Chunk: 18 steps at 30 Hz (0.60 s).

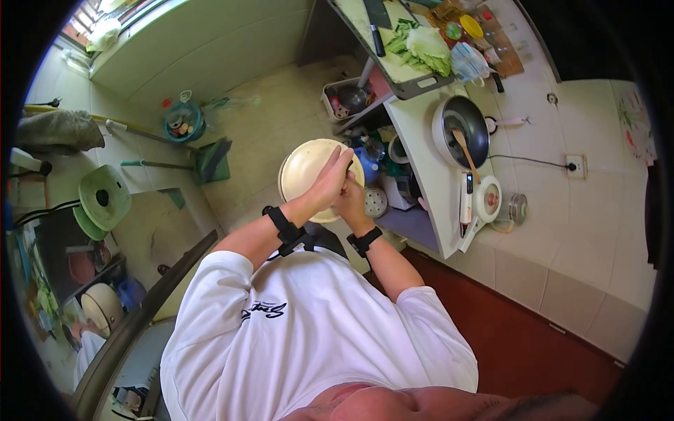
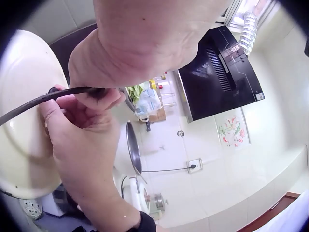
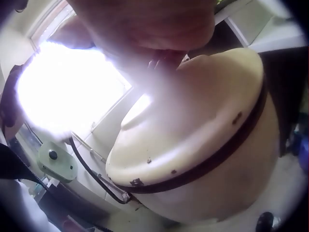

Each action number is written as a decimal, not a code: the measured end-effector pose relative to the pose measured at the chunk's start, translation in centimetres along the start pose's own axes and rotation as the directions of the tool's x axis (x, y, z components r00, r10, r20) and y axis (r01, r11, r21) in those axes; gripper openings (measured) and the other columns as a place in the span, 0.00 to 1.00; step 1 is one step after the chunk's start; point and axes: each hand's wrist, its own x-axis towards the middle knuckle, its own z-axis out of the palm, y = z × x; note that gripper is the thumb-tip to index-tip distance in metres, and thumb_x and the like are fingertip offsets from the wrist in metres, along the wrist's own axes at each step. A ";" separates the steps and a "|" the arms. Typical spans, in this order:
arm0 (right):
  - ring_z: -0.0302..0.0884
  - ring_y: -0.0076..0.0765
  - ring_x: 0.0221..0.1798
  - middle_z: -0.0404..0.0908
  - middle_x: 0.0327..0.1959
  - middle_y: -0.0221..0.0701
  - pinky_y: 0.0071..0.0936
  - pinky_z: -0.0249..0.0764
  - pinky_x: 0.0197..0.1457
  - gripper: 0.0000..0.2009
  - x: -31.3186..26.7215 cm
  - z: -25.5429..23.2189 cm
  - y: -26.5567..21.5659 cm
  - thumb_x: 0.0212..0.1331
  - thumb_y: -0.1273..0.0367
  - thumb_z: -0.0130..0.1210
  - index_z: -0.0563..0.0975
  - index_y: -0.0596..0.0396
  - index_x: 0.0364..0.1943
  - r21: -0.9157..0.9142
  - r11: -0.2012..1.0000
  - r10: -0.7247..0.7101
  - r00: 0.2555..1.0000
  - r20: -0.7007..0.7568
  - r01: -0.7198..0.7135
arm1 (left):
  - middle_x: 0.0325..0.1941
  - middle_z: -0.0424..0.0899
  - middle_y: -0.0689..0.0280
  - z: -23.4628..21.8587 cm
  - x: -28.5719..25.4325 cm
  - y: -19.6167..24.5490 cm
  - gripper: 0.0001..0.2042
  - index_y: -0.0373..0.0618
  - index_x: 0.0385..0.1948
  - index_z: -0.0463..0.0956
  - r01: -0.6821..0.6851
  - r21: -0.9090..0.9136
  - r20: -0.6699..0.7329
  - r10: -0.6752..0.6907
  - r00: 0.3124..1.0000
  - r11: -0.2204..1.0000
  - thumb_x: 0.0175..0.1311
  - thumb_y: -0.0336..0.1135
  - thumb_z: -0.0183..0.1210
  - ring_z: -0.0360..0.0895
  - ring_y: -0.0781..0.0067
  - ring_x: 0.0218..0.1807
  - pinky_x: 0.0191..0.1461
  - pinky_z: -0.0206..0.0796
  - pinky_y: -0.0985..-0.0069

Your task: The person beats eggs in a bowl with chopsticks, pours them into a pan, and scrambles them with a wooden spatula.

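Observation:
A cream enamel pot (image 3: 207,193) with a dark rim line is in front of my body. Its matching cream lid (image 1: 305,168) is on top, with brown chips along the edge in the right wrist view. My left hand (image 1: 326,184) reaches across the lid and grips the pot's thin dark handle (image 2: 34,102). Just below it, my right hand (image 1: 349,203) has its fingers gathered at the small black knob (image 2: 53,90) near the lid's middle. The two hands overlap, so part of the right fingers is hidden. In the head view the lid covers the pot's base.
On the right counter are a wok (image 1: 463,133) with a wooden spatula (image 1: 465,151) and a white induction cooker (image 1: 488,200). A tray (image 1: 414,85) with leafy greens and a knife (image 1: 378,42) stands farther back. A blue bucket (image 1: 184,121) and green dustpan (image 1: 212,161) are on the floor.

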 end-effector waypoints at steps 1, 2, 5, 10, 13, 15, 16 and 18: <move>0.74 0.38 0.25 0.73 0.23 0.36 0.30 0.69 0.28 0.09 0.6 0.4 0.5 0.44 0.78 0.62 0.70 0.59 0.20 0.007 1.000 -0.005 1.000 0.015 0.005 | 0.28 0.70 0.68 -0.3 0.1 0.4 0.41 0.41 0.72 0.41 -0.006 0.002 -0.015 0.006 1.000 1.000 0.67 0.58 0.47 0.63 0.80 0.24 0.30 0.59 0.83; 0.75 0.35 0.26 0.73 0.23 0.36 0.28 0.69 0.28 0.09 1.3 0.9 1.2 0.44 0.79 0.61 0.70 0.59 0.20 -0.064 0.995 -0.076 0.997 0.023 0.078 | 0.28 0.70 0.68 -0.6 0.3 0.9 0.41 0.41 0.72 0.42 -0.012 0.004 -0.030 0.012 0.999 1.000 0.67 0.58 0.47 0.63 0.81 0.25 0.31 0.59 0.83; 0.77 0.30 0.28 0.75 0.27 0.35 0.25 0.70 0.29 0.06 3.6 1.0 1.1 0.47 0.79 0.59 0.72 0.59 0.23 -0.120 0.981 -0.135 0.981 0.137 0.151 | 0.28 0.71 0.68 -1.2 1.5 1.8 0.40 0.41 0.72 0.44 -0.039 0.044 -0.109 0.044 0.993 0.998 0.67 0.57 0.47 0.65 0.81 0.25 0.32 0.60 0.84; 0.77 0.26 0.33 0.77 0.39 0.29 0.23 0.76 0.40 0.04 7.1 1.0 -1.5 0.60 0.76 0.51 0.76 0.54 0.37 0.302 0.946 0.115 0.993 0.037 -0.120 | 0.30 0.72 0.68 -2.2 2.8 4.1 0.39 0.43 0.72 0.45 -0.094 -0.020 -0.199 0.088 0.976 0.995 0.67 0.58 0.48 0.66 0.80 0.26 0.31 0.62 0.81; 0.76 0.25 0.35 0.76 0.37 0.25 0.27 0.77 0.44 0.06 9.1 0.9 -1.5 0.64 0.70 0.49 0.74 0.49 0.43 0.742 0.222 0.396 0.754 0.525 -0.633 | 0.33 0.73 0.65 -3.6 5.4 3.8 0.40 0.46 0.73 0.43 -0.085 0.023 -0.224 0.088 0.971 0.996 0.66 0.60 0.47 0.67 0.80 0.28 0.29 0.63 0.79; 0.76 0.24 0.38 0.74 0.35 0.22 0.31 0.76 0.45 0.08 10.9 1.3 -2.1 0.66 0.65 0.47 0.71 0.45 0.46 0.719 0.153 0.380 0.712 0.590 -0.678 | 0.34 0.73 0.65 -4.0 6.3 4.8 0.43 0.46 0.73 0.40 -0.066 0.109 -0.265 0.092 0.960 0.992 0.65 0.63 0.46 0.67 0.79 0.29 0.31 0.64 0.79; 0.75 0.24 0.38 0.74 0.35 0.22 0.31 0.75 0.43 0.07 11.8 1.6 -1.9 0.66 0.65 0.47 0.71 0.45 0.45 0.708 0.107 0.353 0.693 0.629 -0.698 | 0.34 0.73 0.65 -4.1 6.6 5.3 0.43 0.46 0.73 0.40 -0.061 0.108 -0.261 0.087 0.961 0.992 0.65 0.63 0.46 0.67 0.79 0.29 0.31 0.64 0.79; 0.74 0.24 0.38 0.74 0.34 0.22 0.32 0.75 0.42 0.06 13.5 2.0 -2.5 0.66 0.65 0.47 0.71 0.45 0.44 0.695 0.062 0.330 0.672 0.663 -0.716 | 0.38 0.76 0.61 -4.6 7.2 6.7 0.44 0.45 0.73 0.37 -0.069 0.226 -0.242 0.125 0.962 0.972 0.65 0.64 0.45 0.72 0.72 0.36 0.41 0.66 0.77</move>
